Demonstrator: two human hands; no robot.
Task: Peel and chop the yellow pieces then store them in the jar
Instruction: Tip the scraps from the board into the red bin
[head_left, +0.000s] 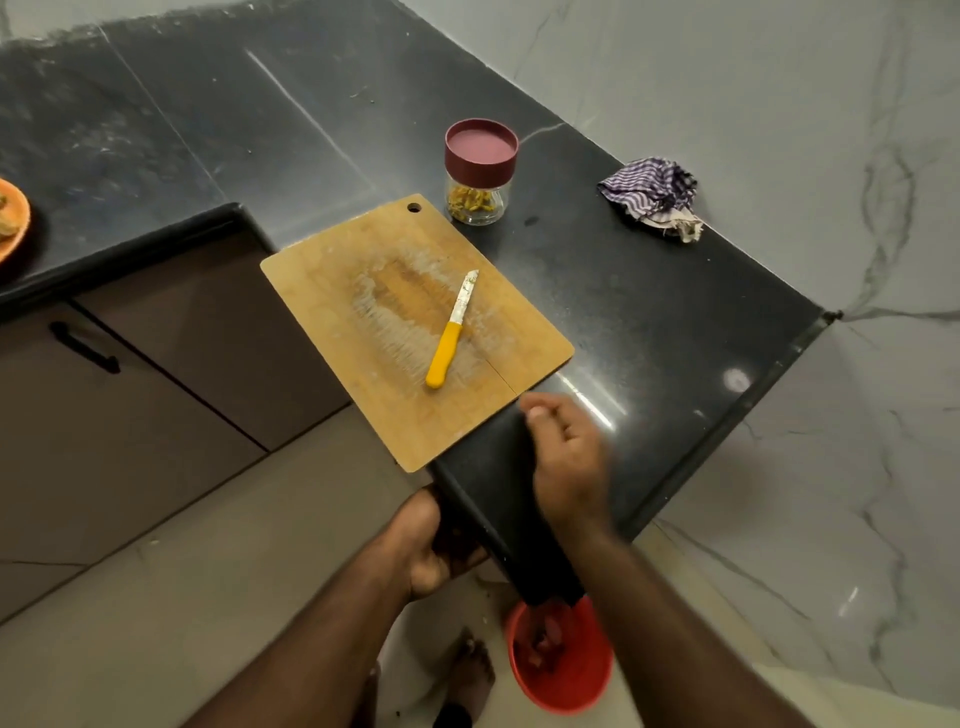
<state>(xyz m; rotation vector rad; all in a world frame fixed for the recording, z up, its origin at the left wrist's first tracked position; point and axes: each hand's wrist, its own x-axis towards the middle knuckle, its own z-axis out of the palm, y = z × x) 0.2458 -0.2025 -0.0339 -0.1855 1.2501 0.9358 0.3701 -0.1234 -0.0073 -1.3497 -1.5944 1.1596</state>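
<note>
Glass jar, maroon lid on, holds the chopped yellow pieces beyond the wooden chopping board. Light but breakable; grasp its lid. Your right hand hovers loosely curled, empty; your left hand is cupped under the counter edge.

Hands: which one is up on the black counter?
The right hand, above the counter beside the cutting board. The left hand is lower, at the counter's edge.

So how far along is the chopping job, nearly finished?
Nearly, it seems. The jar holds yellow pieces and its lid is on. The cutting board is bare apart from the knife lying on it. The right hand hovers over the counter edge, blurred; the left hand is cupped below it, perhaps catching scraps. Only tidying looks left.
</note>
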